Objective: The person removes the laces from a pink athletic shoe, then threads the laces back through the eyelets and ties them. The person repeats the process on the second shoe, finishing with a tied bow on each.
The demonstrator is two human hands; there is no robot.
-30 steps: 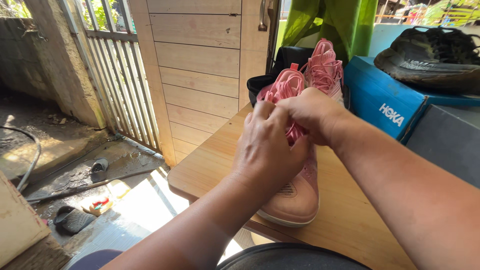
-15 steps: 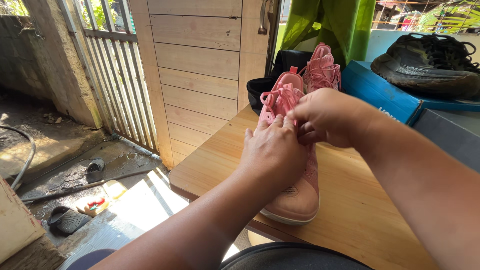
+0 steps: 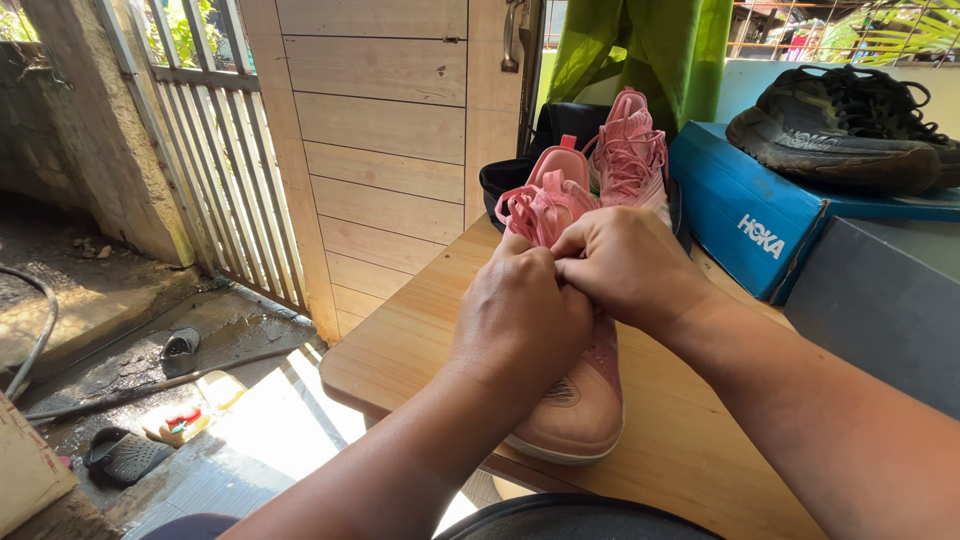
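On the table [image 3: 700, 440], pink shoe [image 3: 575, 400] toe toward camera, both hands [image 3: 570, 285] pinching its laces [image 3: 535, 205]

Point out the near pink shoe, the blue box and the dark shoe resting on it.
near pink shoe [image 3: 575, 415]: head view, on its toe cap, below the hands.
blue box [image 3: 735, 205]: head view, on its blue side panel.
dark shoe [image 3: 835, 145]: head view, on the side of its sole.

Right hand [image 3: 625, 265] dropped beside left hand [image 3: 520, 315].
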